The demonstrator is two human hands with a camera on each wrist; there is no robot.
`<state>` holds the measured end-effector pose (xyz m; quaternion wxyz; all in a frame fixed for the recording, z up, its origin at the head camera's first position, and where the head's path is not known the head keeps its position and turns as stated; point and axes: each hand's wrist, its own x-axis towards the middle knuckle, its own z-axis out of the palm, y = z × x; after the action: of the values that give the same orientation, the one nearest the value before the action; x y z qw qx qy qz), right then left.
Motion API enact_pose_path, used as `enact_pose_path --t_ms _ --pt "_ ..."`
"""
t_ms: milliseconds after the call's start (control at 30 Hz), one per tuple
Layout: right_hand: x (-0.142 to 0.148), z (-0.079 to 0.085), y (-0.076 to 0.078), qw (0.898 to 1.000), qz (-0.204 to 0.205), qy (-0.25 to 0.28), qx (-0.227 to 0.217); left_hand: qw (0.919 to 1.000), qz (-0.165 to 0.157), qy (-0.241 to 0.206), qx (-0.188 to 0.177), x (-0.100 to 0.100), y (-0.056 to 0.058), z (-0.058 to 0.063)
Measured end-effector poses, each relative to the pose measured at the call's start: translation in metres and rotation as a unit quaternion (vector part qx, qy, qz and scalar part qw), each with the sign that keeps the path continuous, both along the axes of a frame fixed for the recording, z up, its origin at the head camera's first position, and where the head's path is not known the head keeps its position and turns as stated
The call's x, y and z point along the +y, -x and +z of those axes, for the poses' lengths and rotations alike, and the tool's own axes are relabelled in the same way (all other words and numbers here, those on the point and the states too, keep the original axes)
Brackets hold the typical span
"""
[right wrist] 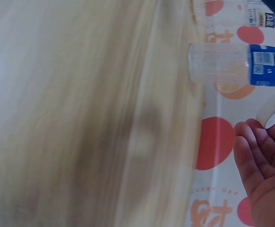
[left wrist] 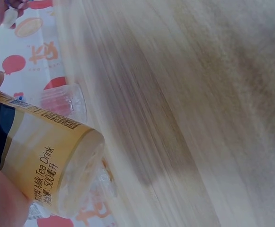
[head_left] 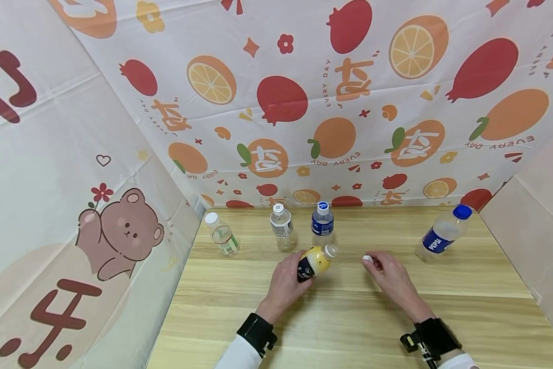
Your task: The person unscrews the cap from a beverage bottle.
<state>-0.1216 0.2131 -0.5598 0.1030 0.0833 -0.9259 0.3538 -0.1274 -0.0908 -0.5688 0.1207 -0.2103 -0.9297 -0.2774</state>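
My left hand [head_left: 285,279] grips a milk tea bottle [head_left: 319,260] with a yellow and dark label, tilted so its uncapped mouth points to the right. In the left wrist view the lower part of the milk tea bottle [left wrist: 57,161] shows, held above the table. Between thumb and fingers, my right hand [head_left: 393,281] pinches a white bottle cap [right wrist: 270,111], apart from the bottle. Just behind the left hand stand a clear bottle with a white cap [head_left: 282,228] and a blue-labelled bottle [head_left: 322,225].
On the wooden table [head_left: 350,328], a clear bottle with a green and white label [head_left: 223,236] stands at the back left. A Pepsi bottle [head_left: 442,236] with a blue cap stands at the right. Fruit-printed cloth [head_left: 239,113] hangs behind the table.
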Motion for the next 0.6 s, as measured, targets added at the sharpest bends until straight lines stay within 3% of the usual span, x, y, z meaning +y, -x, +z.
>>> enact_pose_path --t_ms 300,600 --pt "0.010 -0.017 0.000 0.999 0.004 -0.043 0.015 1.0000 -0.003 -0.009 0.002 -0.004 0.000 -0.001" --pt "0.015 -0.029 -0.003 0.998 0.011 -0.067 -0.016 0.9998 0.002 -0.022 -0.002 -0.006 -0.002 -0.002"
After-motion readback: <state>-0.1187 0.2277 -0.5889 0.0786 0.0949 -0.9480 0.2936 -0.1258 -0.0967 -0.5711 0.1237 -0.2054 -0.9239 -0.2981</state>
